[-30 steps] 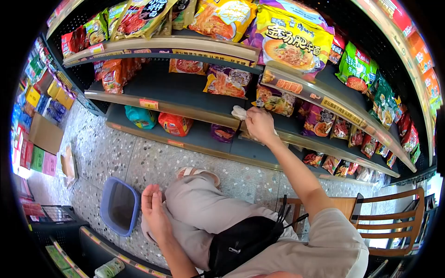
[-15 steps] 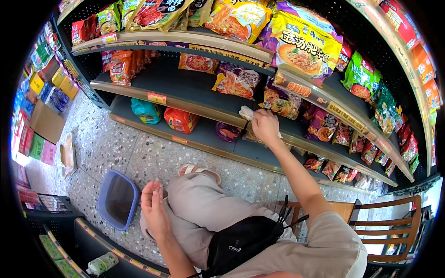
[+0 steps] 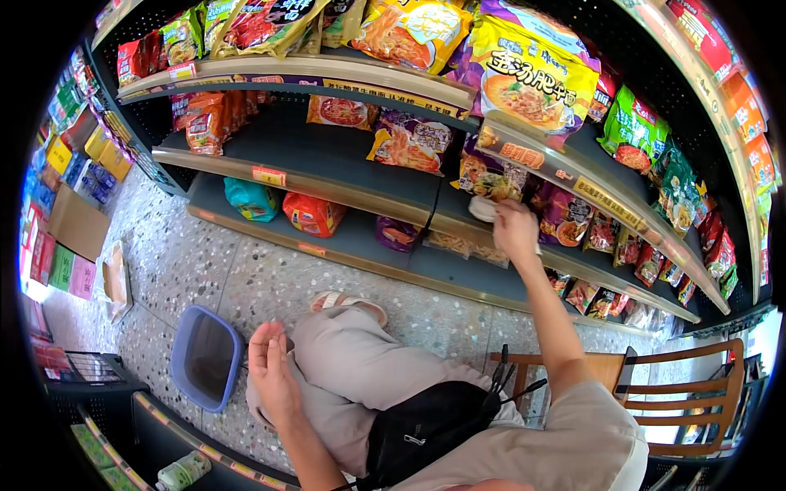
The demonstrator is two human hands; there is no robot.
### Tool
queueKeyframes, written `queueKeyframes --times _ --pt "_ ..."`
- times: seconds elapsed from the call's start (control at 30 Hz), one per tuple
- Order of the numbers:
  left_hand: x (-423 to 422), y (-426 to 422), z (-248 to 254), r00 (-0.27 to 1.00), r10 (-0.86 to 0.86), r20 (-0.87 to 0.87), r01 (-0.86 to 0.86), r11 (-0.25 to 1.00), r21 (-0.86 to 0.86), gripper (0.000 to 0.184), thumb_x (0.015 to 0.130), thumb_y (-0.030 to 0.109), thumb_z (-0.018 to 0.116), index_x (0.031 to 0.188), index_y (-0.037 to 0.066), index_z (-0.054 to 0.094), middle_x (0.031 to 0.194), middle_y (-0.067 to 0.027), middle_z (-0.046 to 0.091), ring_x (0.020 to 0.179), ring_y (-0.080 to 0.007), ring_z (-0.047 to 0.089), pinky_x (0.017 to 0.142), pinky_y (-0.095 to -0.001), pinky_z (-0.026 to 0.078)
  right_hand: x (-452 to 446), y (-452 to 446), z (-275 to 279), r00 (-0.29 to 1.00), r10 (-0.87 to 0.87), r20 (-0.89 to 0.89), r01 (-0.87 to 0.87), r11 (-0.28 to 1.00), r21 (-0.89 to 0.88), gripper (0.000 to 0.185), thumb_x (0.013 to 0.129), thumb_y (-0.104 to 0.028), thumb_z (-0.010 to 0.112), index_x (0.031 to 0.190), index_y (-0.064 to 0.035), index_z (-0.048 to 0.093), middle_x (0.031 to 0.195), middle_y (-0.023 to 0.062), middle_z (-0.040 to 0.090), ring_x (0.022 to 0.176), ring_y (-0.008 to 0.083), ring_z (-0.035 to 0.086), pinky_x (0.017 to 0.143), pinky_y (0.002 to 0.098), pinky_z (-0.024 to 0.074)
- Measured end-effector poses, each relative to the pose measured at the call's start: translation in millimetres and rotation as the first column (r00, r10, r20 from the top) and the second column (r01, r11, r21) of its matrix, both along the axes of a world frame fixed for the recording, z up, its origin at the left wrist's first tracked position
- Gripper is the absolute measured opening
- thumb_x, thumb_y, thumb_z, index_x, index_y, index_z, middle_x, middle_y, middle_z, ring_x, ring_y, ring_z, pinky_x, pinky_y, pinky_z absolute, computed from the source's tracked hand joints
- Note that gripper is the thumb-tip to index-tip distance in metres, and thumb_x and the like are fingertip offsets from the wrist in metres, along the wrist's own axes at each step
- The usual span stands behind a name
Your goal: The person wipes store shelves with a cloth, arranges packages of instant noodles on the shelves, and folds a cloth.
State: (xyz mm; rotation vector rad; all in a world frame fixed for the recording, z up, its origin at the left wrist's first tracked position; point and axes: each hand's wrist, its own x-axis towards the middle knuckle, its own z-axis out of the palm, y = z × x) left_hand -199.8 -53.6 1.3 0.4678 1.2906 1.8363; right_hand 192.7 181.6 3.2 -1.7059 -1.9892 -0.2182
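Observation:
My right hand (image 3: 517,232) is closed on a white cloth (image 3: 483,209) at the front edge of the middle shelf. Just behind it stands a purple instant noodle pack (image 3: 490,175). More noodle packs (image 3: 565,214) are close on its right, and a purple-and-yellow noodle pack (image 3: 409,142) stands to its left. My left hand (image 3: 272,360) hovers by my knee with its fingers loosely stretched out and holds nothing. Beneath that hand, to the left, a blue-purple bin (image 3: 235,352) with dark contents rests on the floor.
The shelf unit (image 3: 327,186) curves across the front, with noodle packs on several levels. Behind me on the right is a wooden chair (image 3: 684,389). Another shelf (image 3: 164,417) with a bottle (image 3: 183,470) lies at lower left. Cardboard boxes (image 3: 79,214) stand at far left.
My right hand has slid the white cloth to the right along the shelf edge. My left hand and the bin have hardly moved.

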Motion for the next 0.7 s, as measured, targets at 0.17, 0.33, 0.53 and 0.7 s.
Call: queueKeyframes --times 0.17,0.33,0.53,0.7 --pt "-0.5 1.9 -4.0 0.999 -0.035 -0.020 0.034 0.999 -0.008 0.031 0.095 0.006 0.048 0.124 -0.005 0.046 0.121 -0.0158 0.053 0.118 -0.0246 0.050 0.103 -0.0362 0.038 42.4 -18.0 3.3 0.941 -0.251 0.226 0.211 0.959 0.187 0.017 0.068 -0.007 0.061 0.083 -0.0080 0.069 0.095 0.0054 0.062 0.093 0.0251 0.057 0.080 0.0414 0.0432" --pt "3.2 8.5 -4.7 0.999 -0.044 -0.023 0.043 0.998 -0.055 0.032 0.094 0.007 0.050 0.124 -0.004 0.046 0.122 -0.0156 0.053 0.118 -0.0243 0.050 0.102 -0.0351 0.039 50.0 -15.6 -11.7 0.907 -0.223 0.358 0.221 0.974 0.048 0.019 0.071 -0.018 0.059 0.077 -0.0037 0.070 0.094 0.0074 0.061 0.100 0.0266 0.053 0.085 0.0463 0.0376" --pt "11.9 15.9 -0.4 0.998 -0.056 -0.031 0.054 0.996 -0.069 0.030 0.094 0.007 0.051 0.122 -0.004 0.048 0.119 -0.0134 0.054 0.117 -0.0212 0.049 0.102 -0.0334 0.038 44.9 -8.5 -6.9 0.930 -0.215 0.298 0.224 0.975 0.002 0.024 0.077 -0.024 0.058 0.079 -0.0039 0.070 0.096 0.0074 0.061 0.099 0.0281 0.052 0.082 0.0475 0.0361" --pt "21.9 25.3 10.5 0.992 -0.094 -0.089 0.078 0.982 -0.173 0.030 0.094 0.008 0.052 0.121 -0.004 0.050 0.119 -0.0127 0.056 0.114 -0.0195 0.052 0.100 -0.0300 0.039 43.2 -10.9 1.2 0.984 -0.144 0.108 0.130 0.983 0.133 0.020 0.080 -0.020 0.060 0.093 -0.0078 0.068 0.101 0.0077 0.060 0.096 0.0281 0.055 0.081 0.0438 0.0391"
